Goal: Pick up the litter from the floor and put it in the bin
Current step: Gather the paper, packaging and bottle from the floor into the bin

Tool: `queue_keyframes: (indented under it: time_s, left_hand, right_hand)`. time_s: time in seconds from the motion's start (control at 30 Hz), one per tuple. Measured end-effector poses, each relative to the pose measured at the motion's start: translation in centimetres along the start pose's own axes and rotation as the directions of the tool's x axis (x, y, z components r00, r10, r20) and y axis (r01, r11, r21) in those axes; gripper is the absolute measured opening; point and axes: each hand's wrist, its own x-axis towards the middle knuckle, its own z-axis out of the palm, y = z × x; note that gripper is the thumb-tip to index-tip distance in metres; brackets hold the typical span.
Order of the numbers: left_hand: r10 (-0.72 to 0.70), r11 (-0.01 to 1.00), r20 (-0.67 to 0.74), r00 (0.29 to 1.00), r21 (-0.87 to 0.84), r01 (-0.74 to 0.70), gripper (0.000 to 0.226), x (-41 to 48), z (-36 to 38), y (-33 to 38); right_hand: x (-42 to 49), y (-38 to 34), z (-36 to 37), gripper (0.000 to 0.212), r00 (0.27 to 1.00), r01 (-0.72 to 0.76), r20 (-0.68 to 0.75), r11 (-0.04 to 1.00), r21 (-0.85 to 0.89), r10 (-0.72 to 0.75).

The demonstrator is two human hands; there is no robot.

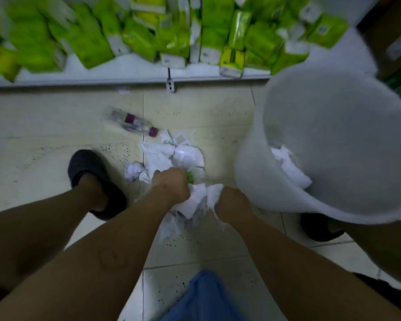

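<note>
A heap of crumpled white paper lies on the tiled floor between my feet. My left hand is closed on part of it, with a bit of green wrapper showing at the knuckles. My right hand grips white paper beside it, the two fists almost touching. An empty clear bottle with a purple label and cap lies on its side beyond the heap. The white bin stands at the right and holds some white paper.
A low white shelf stacked with green tissue packs runs along the far side. My dark slippers flank the heap, the right one partly under the bin. A blue garment hangs at the bottom edge.
</note>
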Motion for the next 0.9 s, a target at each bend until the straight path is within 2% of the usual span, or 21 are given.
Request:
queue_keyframes:
  time_s: [0.1, 0.2, 0.27, 0.33, 0.4, 0.5, 0.63, 0.77, 0.9]
  left_hand:
    - [-0.043, 0.992, -0.109, 0.993, -0.121, 0.030, 0.029, -2.6, -3.9, 0.5]
    - [-0.062, 0.970, -0.298, 0.952, -0.243, -0.013, 0.021, -5.4, -7.3, 1.3]
    - [-0.085, 0.945, -0.415, 0.906, -0.322, -0.059, 0.013, -7.3, -9.2, 2.1]
    - [-0.101, 0.919, -0.505, 0.857, -0.378, -0.114, 0.007, -8.7, -11.1, 3.0]
    - [-0.106, 0.891, -0.578, 0.809, -0.416, -0.180, 0.004, -9.7, -13.3, 4.4]
    - [-0.080, 0.861, -0.653, 0.753, -0.426, -0.278, 0.001, -10.3, -15.8, 7.3]
    - [-0.011, 0.838, -0.638, 0.770, -0.426, -0.341, 0.011, -10.0, -16.2, 12.2]
    - [0.056, 0.865, -0.628, 0.776, -0.358, -0.352, 0.022, -7.6, -15.9, 16.7]
    - [0.152, 0.938, -0.519, 0.841, -0.194, -0.288, 0.049, -4.9, -14.3, 19.6]
  right_hand:
    - [-3.0, -2.2, -3.8, 0.023, 0.976, 0.086, -0.201, 0.996, 0.025, -0.080]
    - [-6.3, -3.6, -7.3, 0.018, 0.900, 0.192, -0.413, 0.978, 0.082, -0.142]
    - [-8.5, -3.7, -9.4, 0.021, 0.859, 0.244, -0.486, 0.964, 0.109, -0.163]
    - [-10.4, -3.3, -11.9, 0.009, 0.806, 0.313, -0.553, 0.945, 0.098, -0.210]
    - [-12.0, -2.6, -15.0, 0.007, 0.738, 0.372, -0.624, 0.927, 0.058, -0.257]
    - [-13.9, -0.3, -19.2, 0.009, 0.667, 0.361, -0.703, 0.933, 0.013, -0.248]
    - [-14.9, 4.3, -21.8, 0.016, 0.696, 0.279, -0.709, 0.953, 0.119, -0.116]
    - [-13.9, 9.9, -21.8, 0.020, 0.702, 0.217, -0.711, 0.943, 0.252, 0.028]
    - [-11.8, 12.0, -21.3, 0.063, 0.867, 0.132, -0.498, 0.944, 0.302, 0.038]
